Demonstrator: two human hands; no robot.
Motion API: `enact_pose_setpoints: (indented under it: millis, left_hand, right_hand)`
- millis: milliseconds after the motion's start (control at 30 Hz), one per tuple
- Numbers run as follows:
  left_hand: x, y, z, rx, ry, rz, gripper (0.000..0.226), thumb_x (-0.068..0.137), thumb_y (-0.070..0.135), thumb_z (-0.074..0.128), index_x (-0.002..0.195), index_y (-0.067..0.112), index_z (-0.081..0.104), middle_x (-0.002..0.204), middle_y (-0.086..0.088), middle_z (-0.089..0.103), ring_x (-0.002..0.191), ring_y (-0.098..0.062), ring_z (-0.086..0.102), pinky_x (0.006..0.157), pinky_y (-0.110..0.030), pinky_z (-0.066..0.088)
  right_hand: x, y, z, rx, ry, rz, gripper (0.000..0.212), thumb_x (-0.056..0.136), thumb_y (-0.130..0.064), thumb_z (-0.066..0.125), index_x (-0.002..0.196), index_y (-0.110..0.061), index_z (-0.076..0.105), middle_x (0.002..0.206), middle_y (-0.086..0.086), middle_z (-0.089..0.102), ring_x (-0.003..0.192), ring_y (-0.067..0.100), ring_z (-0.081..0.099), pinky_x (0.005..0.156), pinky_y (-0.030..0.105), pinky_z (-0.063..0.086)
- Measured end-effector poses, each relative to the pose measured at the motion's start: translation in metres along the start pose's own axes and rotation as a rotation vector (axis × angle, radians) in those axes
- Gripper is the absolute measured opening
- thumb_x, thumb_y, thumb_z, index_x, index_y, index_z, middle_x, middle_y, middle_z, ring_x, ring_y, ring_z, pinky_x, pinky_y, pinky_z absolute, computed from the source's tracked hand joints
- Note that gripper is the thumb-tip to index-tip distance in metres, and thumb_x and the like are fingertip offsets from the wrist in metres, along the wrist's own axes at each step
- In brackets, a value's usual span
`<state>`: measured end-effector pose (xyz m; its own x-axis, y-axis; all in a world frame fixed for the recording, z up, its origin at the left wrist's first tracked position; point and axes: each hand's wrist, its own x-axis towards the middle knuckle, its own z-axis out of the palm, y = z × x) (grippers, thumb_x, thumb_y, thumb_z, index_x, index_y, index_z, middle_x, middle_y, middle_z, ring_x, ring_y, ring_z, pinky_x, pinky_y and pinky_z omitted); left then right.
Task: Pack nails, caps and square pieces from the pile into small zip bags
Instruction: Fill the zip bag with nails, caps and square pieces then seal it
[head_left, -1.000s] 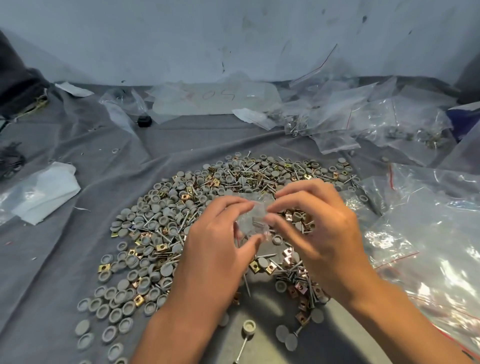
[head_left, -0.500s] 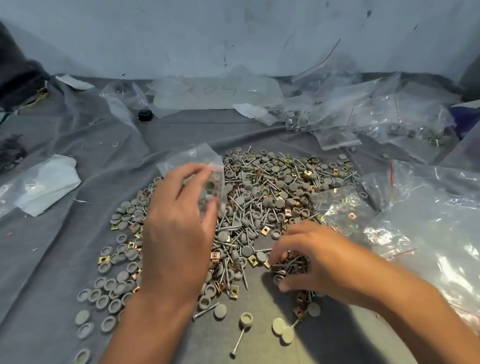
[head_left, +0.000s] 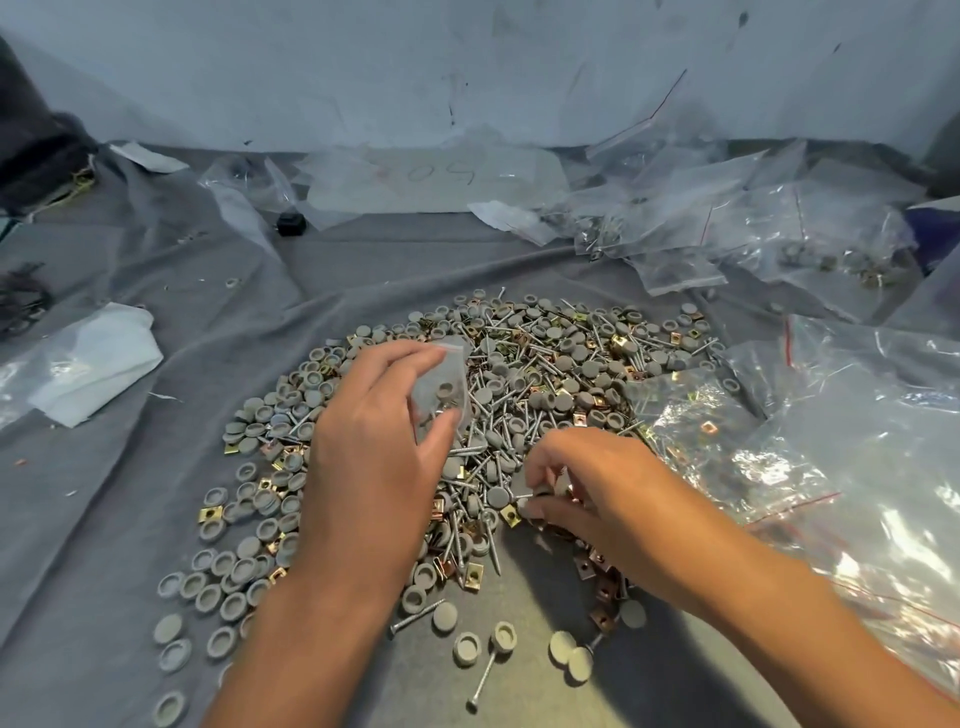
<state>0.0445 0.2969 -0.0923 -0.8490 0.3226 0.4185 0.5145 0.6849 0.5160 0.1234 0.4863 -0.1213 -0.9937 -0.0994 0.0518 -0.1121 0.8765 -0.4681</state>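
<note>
A wide pile (head_left: 545, 374) of grey round caps, silver nails and brass square pieces lies on grey cloth. My left hand (head_left: 374, 457) hovers over the pile's left-middle and pinches a small clear zip bag (head_left: 441, 389) between thumb and fingers; a cap or two shows inside it. My right hand (head_left: 597, 493) rests low on the pile's near right side, its fingertips closed on a nail and small pieces there. Loose caps (head_left: 208, 587) spread toward the near left, and a nail (head_left: 485, 675) with a cap lies in front.
Large crinkled clear bags (head_left: 831, 467) cover the right side. More zip bags, some filled, lie at the back right (head_left: 675, 223). A white paper sheet (head_left: 436, 182) sits at the back against the wall, a folded white cloth (head_left: 98, 364) on the left, a black knob (head_left: 291, 223) behind.
My left hand has moved right and nearer with the zip bag, from the pile's left edge toward its middle. My right hand stays on the near right of the pile, fingers picking at pieces.
</note>
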Motion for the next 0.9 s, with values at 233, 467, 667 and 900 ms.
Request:
enact_pose_setpoints:
  millis: [233,467,667,900]
  left_hand:
    - [0.0,0.002,-0.002,-0.016,-0.025,-0.024,0.054,0.079,0.022,0.078,0.131,0.016,0.063,0.121,0.011,0.058,0.087,-0.003,0.052,0.094,0.005,0.029]
    - [-0.002,0.005,0.0,-0.013,-0.078,-0.024,0.055,0.081,0.029,0.072,0.134,0.022,0.06,0.125,0.017,0.055,0.09,-0.002,0.054,0.093,0.003,0.033]
    - [-0.003,0.003,0.002,-0.012,-0.116,-0.011,0.058,0.081,0.031,0.073,0.136,0.024,0.057,0.129,0.016,0.054,0.099,-0.005,0.058,0.093,0.003,0.034]
    - [-0.004,0.0,0.007,-0.006,-0.084,-0.005,0.058,0.087,0.017,0.071,0.141,0.024,0.052,0.133,0.015,0.051,0.113,0.01,0.039,0.099,0.009,0.019]
  right_hand:
    - [0.003,-0.006,0.008,-0.102,0.025,0.02,0.022,0.097,-0.047,0.05,0.112,-0.037,0.062,0.109,-0.018,0.054,0.1,0.006,0.054,0.084,0.025,0.049]
    - [0.002,0.0,0.011,-0.208,-0.055,-0.003,0.024,0.097,-0.051,0.049,0.118,-0.044,0.058,0.11,-0.021,0.055,0.104,0.008,0.055,0.086,0.03,0.052]
    - [0.003,0.008,0.005,-0.255,-0.021,0.009,0.025,0.099,-0.049,0.04,0.115,-0.039,0.056,0.11,-0.018,0.051,0.101,0.007,0.048,0.081,0.026,0.05]
    - [0.009,0.008,0.0,-0.189,-0.095,0.058,0.013,0.097,-0.038,0.061,0.109,-0.034,0.063,0.108,-0.017,0.059,0.098,0.008,0.063,0.085,0.03,0.056]
